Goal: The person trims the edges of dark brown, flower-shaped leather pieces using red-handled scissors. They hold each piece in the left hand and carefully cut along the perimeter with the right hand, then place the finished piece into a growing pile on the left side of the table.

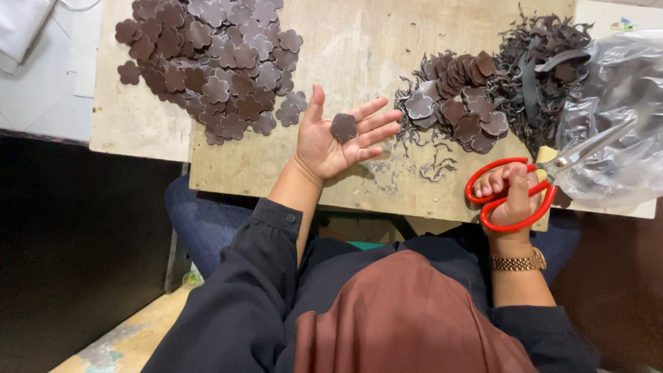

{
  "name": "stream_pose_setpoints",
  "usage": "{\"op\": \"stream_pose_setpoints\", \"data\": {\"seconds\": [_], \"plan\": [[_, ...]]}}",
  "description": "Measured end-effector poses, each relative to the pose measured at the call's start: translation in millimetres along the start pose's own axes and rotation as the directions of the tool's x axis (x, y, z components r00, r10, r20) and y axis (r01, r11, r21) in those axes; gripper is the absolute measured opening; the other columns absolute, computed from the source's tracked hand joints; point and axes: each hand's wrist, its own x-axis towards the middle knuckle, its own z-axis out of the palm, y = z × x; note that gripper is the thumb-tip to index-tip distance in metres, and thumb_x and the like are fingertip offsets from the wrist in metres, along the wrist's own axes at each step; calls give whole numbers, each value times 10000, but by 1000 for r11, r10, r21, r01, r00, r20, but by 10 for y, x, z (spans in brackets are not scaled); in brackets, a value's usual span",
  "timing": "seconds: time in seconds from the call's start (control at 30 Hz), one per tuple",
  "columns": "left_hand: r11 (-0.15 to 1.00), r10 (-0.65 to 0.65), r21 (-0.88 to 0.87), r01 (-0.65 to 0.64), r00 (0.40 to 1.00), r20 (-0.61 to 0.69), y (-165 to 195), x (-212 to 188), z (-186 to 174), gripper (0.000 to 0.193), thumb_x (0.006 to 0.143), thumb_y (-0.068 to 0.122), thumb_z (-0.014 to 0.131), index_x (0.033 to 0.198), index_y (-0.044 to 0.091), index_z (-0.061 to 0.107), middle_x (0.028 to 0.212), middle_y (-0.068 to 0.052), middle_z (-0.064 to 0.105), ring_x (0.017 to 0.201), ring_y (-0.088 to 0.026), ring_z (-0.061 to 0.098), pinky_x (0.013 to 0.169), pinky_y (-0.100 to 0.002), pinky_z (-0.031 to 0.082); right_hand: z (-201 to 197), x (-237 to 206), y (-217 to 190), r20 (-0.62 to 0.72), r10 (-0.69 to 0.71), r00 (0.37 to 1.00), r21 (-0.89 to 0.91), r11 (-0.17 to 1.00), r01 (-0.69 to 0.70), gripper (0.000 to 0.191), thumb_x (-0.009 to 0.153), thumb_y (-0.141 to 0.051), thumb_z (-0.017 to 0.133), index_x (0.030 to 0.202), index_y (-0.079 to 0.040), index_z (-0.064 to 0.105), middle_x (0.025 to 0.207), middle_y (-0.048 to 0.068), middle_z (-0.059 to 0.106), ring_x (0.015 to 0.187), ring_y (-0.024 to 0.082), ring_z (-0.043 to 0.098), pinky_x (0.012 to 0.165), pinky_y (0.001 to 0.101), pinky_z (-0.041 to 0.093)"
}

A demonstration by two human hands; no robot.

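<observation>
left hand (pixel 330 141) lies open, palm up, bearing a brown flower piece (pixel 343 127); right hand (pixel 511 195) grips red scissors (pixel 514 193), blades seemingly apart.

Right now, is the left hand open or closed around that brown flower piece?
Open: the left hand lies palm up, fingers spread, the flower piece resting loose on them.

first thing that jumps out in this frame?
The red-handled scissors in the right hand, lower right, stand out most. Next, the open left hand at centre, palm up, with one brown flower-shaped piece lying on it. A big pile of flower pieces covers the board's upper left.
</observation>
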Motion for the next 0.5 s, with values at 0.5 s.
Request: {"op": "stream_pose_setpoints", "data": {"seconds": [0.5], "plan": [[930, 169, 356, -89, 965, -202, -77, 38, -124, 539, 1032, 115, 366, 1550, -24, 308, 1558, -248, 444, 1407, -356, 506, 1136, -482, 481, 19, -3, 12, -36, -10, 999, -14, 1000, 9, 298, 1128, -344, 574, 990, -96, 482, 783, 42, 459, 711, 159, 463, 701, 329, 447]]}}
